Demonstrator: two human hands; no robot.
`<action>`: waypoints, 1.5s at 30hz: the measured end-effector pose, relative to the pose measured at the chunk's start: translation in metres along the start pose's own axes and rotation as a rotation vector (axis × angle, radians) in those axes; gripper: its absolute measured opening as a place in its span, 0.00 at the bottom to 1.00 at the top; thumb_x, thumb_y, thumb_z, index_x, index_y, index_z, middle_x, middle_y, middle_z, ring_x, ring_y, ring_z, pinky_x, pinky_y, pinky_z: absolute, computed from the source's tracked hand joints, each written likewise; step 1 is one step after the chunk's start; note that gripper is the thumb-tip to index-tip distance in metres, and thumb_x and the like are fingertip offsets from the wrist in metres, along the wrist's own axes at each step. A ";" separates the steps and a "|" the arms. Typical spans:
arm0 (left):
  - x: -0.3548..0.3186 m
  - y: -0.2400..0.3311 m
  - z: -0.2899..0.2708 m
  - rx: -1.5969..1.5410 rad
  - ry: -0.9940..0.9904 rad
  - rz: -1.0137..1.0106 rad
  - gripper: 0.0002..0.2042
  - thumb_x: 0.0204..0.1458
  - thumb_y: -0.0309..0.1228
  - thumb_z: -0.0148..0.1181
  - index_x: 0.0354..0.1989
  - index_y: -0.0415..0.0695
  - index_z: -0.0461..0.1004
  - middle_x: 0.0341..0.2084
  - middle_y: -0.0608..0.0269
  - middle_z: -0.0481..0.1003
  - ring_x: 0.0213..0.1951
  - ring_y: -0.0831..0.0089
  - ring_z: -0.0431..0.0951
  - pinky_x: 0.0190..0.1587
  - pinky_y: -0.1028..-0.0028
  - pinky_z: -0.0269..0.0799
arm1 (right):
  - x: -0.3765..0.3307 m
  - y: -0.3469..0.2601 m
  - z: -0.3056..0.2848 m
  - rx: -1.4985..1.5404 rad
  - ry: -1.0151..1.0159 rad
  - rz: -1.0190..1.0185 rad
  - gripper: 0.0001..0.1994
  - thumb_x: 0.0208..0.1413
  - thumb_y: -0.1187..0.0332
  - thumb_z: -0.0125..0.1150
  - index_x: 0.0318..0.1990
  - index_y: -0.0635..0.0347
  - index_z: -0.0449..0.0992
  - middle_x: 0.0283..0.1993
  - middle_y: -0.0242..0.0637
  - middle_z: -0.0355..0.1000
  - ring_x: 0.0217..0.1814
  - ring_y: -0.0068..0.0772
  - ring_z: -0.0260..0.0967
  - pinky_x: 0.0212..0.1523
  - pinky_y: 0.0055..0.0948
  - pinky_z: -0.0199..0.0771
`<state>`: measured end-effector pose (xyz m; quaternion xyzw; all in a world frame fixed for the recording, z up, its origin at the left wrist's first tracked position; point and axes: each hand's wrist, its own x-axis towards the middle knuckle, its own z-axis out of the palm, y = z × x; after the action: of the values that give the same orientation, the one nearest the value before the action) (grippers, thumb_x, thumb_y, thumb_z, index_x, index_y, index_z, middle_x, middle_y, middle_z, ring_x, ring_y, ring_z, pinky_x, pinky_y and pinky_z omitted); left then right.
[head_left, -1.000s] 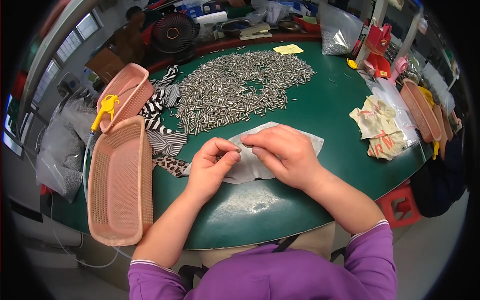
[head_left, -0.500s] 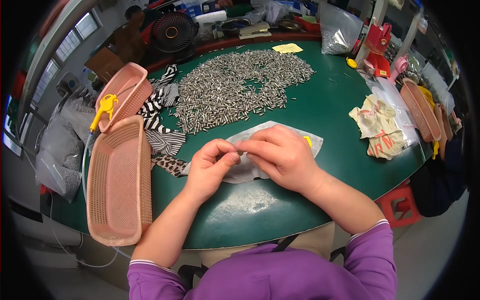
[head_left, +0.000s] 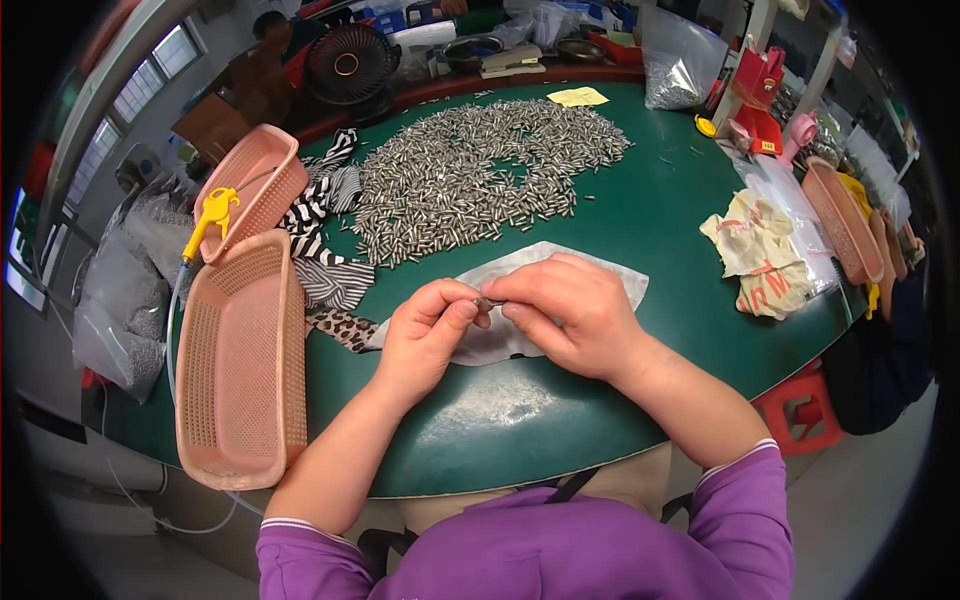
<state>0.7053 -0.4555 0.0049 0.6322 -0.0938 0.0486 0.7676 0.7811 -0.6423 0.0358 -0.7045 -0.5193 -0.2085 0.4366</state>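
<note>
Over a grey cloth on the green table, both of my hands meet at their fingertips. My left hand is closed in a pinch on a small metal cylinder, which shows only partly between the fingers. The thumb and forefinger of my right hand are closed around the other end of it. Beyond my hands spreads a wide heap of small silvery metal cylinders. Striped fabric and a leopard-print cloth lie left of the grey cloth.
Two pink plastic baskets stand at the left, with a yellow air gun on the rear one. A crumpled cream cloth bag lies at the right. A black fan and a clear bag of metal parts stand at the back.
My right fingers have shifted slightly to the right and turned, so more of the metal cylinder shows. The yellow spot beside the right hand is now hidden.
</note>
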 end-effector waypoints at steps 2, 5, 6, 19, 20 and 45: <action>-0.001 0.000 -0.001 0.000 0.000 0.001 0.06 0.61 0.30 0.51 0.39 0.40 0.72 0.32 0.67 0.73 0.37 0.80 0.72 0.45 0.78 0.68 | 0.001 0.000 0.001 0.008 -0.003 -0.005 0.10 0.47 0.72 0.63 0.40 0.53 0.78 0.34 0.32 0.76 0.35 0.34 0.74 0.35 0.30 0.74; -0.001 -0.003 -0.003 0.014 -0.015 0.000 0.07 0.62 0.31 0.50 0.40 0.41 0.71 0.32 0.67 0.73 0.37 0.80 0.72 0.44 0.78 0.68 | 0.001 -0.001 0.000 0.007 -0.020 -0.016 0.11 0.47 0.72 0.63 0.40 0.53 0.78 0.34 0.32 0.76 0.35 0.34 0.74 0.36 0.30 0.74; 0.000 -0.003 -0.003 0.033 -0.026 0.006 0.08 0.62 0.31 0.49 0.40 0.41 0.71 0.32 0.67 0.73 0.37 0.80 0.72 0.44 0.79 0.67 | 0.000 -0.001 -0.001 0.010 -0.021 -0.007 0.11 0.47 0.72 0.63 0.40 0.53 0.78 0.34 0.32 0.76 0.35 0.34 0.74 0.36 0.30 0.74; 0.001 -0.005 0.001 0.171 -0.027 0.103 0.09 0.63 0.36 0.49 0.37 0.44 0.70 0.28 0.69 0.70 0.24 0.87 0.61 0.26 0.85 0.57 | -0.002 0.001 0.003 0.083 -0.049 0.015 0.10 0.48 0.75 0.61 0.40 0.60 0.78 0.37 0.37 0.77 0.36 0.37 0.75 0.37 0.32 0.73; 0.001 -0.004 0.001 0.170 -0.027 0.103 0.09 0.63 0.36 0.49 0.37 0.44 0.70 0.28 0.69 0.70 0.24 0.87 0.61 0.26 0.85 0.57 | -0.002 0.001 0.003 0.083 -0.049 0.015 0.10 0.48 0.75 0.61 0.40 0.60 0.78 0.37 0.37 0.77 0.36 0.37 0.75 0.37 0.32 0.73; 0.001 0.000 0.001 -0.037 -0.007 -0.179 0.06 0.61 0.33 0.51 0.37 0.44 0.69 0.27 0.73 0.69 0.26 0.89 0.62 0.28 0.86 0.58 | -0.002 0.043 -0.009 -0.357 0.076 0.383 0.07 0.51 0.66 0.60 0.37 0.52 0.75 0.34 0.34 0.72 0.37 0.40 0.71 0.36 0.38 0.71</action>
<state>0.7057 -0.4569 0.0055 0.6239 -0.0407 -0.0241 0.7801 0.8211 -0.6547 0.0221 -0.8473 -0.3150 -0.2367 0.3562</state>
